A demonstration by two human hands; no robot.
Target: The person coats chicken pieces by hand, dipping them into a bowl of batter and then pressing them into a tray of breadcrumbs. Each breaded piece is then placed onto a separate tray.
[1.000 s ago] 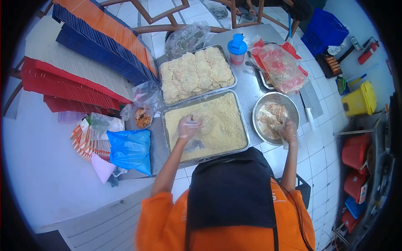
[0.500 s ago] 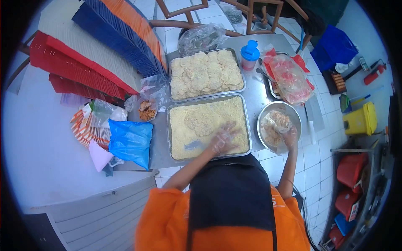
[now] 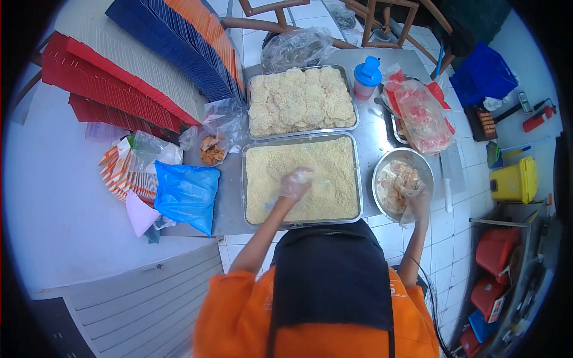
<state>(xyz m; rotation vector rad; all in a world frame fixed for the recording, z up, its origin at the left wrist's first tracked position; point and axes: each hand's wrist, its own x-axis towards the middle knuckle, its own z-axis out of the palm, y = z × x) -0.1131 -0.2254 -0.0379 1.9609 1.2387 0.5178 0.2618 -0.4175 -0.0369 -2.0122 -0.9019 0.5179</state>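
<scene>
Head view, and there was the left hand (image 3: 295,184) in clear plastic, low over the crumbs (image 3: 331,173) in the near tray (image 3: 360,179), fingers curled; whether it gripped a piece, I couldn't tell! Over at the bowl (image 3: 378,194), the right hand (image 3: 419,203), gloved too, was at the meat (image 3: 399,184), its hold hidden. Good work here, I'd judge, called for firm, even pressing, crumbs over every edge, and a strict split: left for the dry, right for the wet. Now the count! Two hands, one bowl, one cup (image 3: 367,71), one knife (image 3: 447,195), one blue bag (image 3: 186,197), and three trays: the near one, the far one (image 3: 357,119) behind it, and a small one (image 3: 394,128) partly under a clear bag (image 3: 421,116). The coated pieces (image 3: 298,101) in the far tray lay too heaped to number.
</scene>
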